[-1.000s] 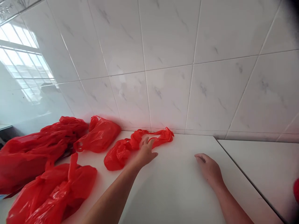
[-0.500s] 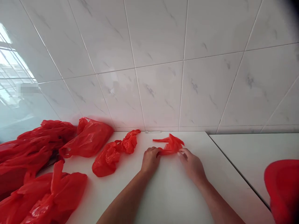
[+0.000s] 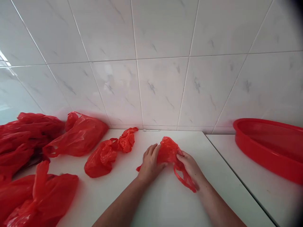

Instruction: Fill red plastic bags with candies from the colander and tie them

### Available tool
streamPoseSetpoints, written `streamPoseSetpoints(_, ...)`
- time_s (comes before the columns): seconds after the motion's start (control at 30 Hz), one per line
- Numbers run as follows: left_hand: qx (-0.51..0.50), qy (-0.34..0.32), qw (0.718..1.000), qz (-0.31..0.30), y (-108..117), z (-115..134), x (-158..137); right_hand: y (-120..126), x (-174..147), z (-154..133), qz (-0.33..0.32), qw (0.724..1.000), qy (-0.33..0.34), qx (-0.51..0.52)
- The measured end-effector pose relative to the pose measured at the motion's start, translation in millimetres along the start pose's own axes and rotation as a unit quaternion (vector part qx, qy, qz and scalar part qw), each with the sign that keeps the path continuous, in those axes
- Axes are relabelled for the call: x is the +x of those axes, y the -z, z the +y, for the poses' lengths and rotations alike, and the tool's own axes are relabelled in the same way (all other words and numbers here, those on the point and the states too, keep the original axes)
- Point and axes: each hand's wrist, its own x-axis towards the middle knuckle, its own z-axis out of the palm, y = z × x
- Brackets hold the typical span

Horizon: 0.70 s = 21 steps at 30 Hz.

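Between my hands, over the white tabletop point(image 3: 165, 201), is a small crumpled red plastic bag point(image 3: 168, 149). My left hand point(image 3: 150, 164) is wrapped round its left side, thumb toward the middle. My right hand point(image 3: 190, 164) grips the right side between thumb and fingers, and a loop handle point(image 3: 182, 180) dangles below it. A bit of red plastic pokes out left of my left hand. Farther left lies a twisted, bunched red bag point(image 3: 101, 159), touched by neither hand.
A heap of red plastic bags point(image 3: 21, 138) fills the far left, with a fuller bag point(image 3: 82, 134) against the tiled wall point(image 3: 163, 85) and a knotted one point(image 3: 54, 195) in front. On the right, past a seam in the surface, sits a large red basin point(image 3: 267, 153).
My hands have turned the bag and gathered it closer; its handle now hangs toward me on the right. The view has shifted, showing more of the red basin.
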Motion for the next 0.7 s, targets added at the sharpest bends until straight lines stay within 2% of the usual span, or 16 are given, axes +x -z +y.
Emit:
streamPoseSetpoints(0.1, -0.002, -0.009, 1.0, -0.029, 4, -15, 6, 3, -3, -4, -0.015, 0.999, -0.017, -0.024)
streamPoseSetpoints(0.23, -0.007, -0.005, 1.0, 0.001, 18, -24, 9, 15, -8, -13, 0.002, 1.0, -0.017, 0.002)
streamPoseSetpoints(0.33, -0.02, -0.011, 1.0, 0.022, 24, -17, 8, 18, -11, -18, 0.007, 1.0, -0.008, 0.009)
streamPoseSetpoints(0.47, -0.063, -0.024, 0.997, -0.033, 16, 9, -1, 7, -13, -17, -0.008, 1.0, 0.015, -0.009)
streamPoseSetpoints(0.53, -0.097, 0.016, 0.994, -0.056, 7, 20, -6, 1, -13, -15, -0.012, 1.0, 0.003, -0.026)
streamPoseSetpoints(0.6, -0.2, 0.091, 0.974, -0.051, 1, 23, -9, 1, -13, -14, -0.029, 0.999, -0.003, -0.026)
streamPoseSetpoints(0.7, -0.368, 0.209, 0.906, -0.012, -4, 15, -8, 10, -11, -13, -0.061, 0.997, -0.018, 0.046)
